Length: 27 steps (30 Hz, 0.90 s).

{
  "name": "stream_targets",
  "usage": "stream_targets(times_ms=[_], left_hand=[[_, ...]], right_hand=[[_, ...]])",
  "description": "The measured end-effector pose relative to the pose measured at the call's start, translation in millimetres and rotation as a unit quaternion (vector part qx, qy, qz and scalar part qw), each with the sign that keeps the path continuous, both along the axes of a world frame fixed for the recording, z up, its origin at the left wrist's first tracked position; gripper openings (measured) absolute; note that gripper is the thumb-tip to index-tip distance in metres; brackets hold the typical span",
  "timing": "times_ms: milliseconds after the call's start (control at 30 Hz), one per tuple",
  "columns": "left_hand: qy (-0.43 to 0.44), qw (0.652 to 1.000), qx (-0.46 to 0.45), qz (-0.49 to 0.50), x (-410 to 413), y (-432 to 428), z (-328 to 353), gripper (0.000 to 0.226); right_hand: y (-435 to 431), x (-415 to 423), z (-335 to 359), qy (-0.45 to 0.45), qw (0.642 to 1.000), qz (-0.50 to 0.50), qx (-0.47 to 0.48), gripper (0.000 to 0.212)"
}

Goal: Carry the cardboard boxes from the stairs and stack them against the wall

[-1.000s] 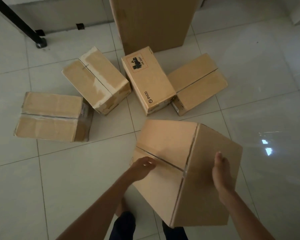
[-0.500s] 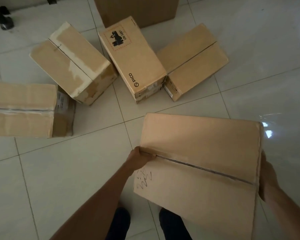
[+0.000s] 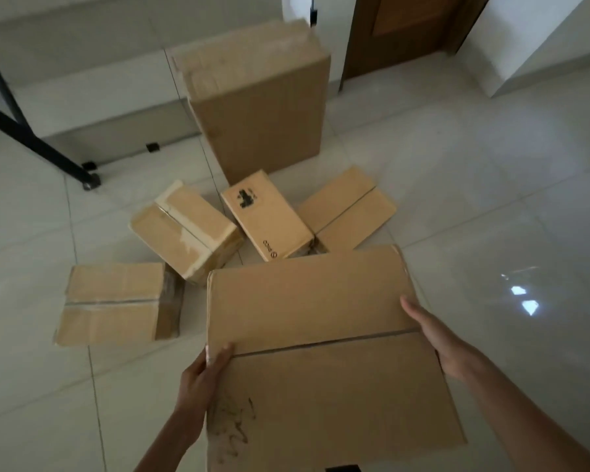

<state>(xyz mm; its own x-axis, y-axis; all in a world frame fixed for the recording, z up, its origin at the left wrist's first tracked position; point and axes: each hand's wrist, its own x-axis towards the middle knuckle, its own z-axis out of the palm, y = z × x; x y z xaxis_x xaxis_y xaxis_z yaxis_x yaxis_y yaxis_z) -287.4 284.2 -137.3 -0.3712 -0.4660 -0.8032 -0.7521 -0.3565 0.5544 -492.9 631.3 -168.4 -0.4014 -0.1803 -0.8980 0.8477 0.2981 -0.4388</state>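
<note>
I hold a large cardboard box (image 3: 321, 352) in front of me, its taped top seam facing up. My left hand (image 3: 201, 379) grips its left edge with the thumb on top. My right hand (image 3: 436, 338) presses flat against its right side. Several smaller cardboard boxes lie on the tiled floor beyond it: one at the left (image 3: 116, 303), a torn-tape one (image 3: 184, 229), a printed one (image 3: 266, 214) and one at the right (image 3: 348, 207). A tall cardboard box (image 3: 259, 100) stands upright behind them.
White stair steps (image 3: 92, 86) run along the back left. A black metal leg (image 3: 38, 144) slants down to the floor at the left. A brown wooden door (image 3: 402, 32) is at the back right. The tiled floor (image 3: 491, 199) stretches to the right.
The held box has come up and levelled out between my hands. My view has lifted, so the tall box, the steps and the door now show.
</note>
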Motion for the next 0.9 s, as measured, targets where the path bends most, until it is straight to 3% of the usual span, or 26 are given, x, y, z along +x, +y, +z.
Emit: stream_targets(times_ms=[67, 133, 200, 267, 367, 400, 467, 567, 667, 800, 900], left_hand=[[0.014, 1.0, 0.011, 0.001, 2, -6, 37, 0.041], [0.042, 0.999, 0.021, -0.022, 2, -18, 75, 0.05], [0.06, 0.997, 0.025, -0.043, 0, -30, 113, 0.036], [0.082, 0.995, 0.036, -0.049, -5, -40, 143, 0.022], [0.133, 0.987, 0.052, -0.076, -10, -56, 176, 0.063], [0.155, 0.982, 0.062, -0.082, -13, -59, 193, 0.064], [0.195, 0.973, 0.073, -0.1, -17, -60, 226, 0.048], [0.237, 0.96, 0.095, -0.117, -21, -60, 270, 0.052], [0.237, 0.956, 0.07, -0.158, -18, -58, 305, 0.034], [0.255, 0.943, 0.04, -0.212, -26, -42, 337, 0.038], [0.243, 0.94, 0.061, -0.231, -27, -22, 355, 0.041]], right_hand=[[-23, 6, 55, -0.011, 1.0, 0.008, 0.018, 0.095], [-33, 14, 102, -0.013, 0.999, -0.008, 0.039, 0.084], [-30, 22, 139, -0.021, 0.999, -0.04, 0.029, 0.062], [-27, 28, 172, -0.009, 0.998, -0.06, 0.033, 0.058], [-35, 42, 229, 0.023, 0.993, -0.112, 0.03, 0.067], [-36, 46, 243, 0.049, 0.99, -0.127, 0.04, 0.072], [-34, 55, 271, 0.1, 0.983, -0.142, 0.056, 0.081], [-34, 80, 318, 0.105, 0.984, -0.145, 0.024, 0.07], [-26, 105, 344, 0.139, 0.975, -0.172, 0.013, 0.073], [-3, 136, 374, 0.184, 0.962, -0.202, 0.027, 0.1], [16, 159, 404, 0.198, 0.957, -0.212, 0.022, 0.09]])
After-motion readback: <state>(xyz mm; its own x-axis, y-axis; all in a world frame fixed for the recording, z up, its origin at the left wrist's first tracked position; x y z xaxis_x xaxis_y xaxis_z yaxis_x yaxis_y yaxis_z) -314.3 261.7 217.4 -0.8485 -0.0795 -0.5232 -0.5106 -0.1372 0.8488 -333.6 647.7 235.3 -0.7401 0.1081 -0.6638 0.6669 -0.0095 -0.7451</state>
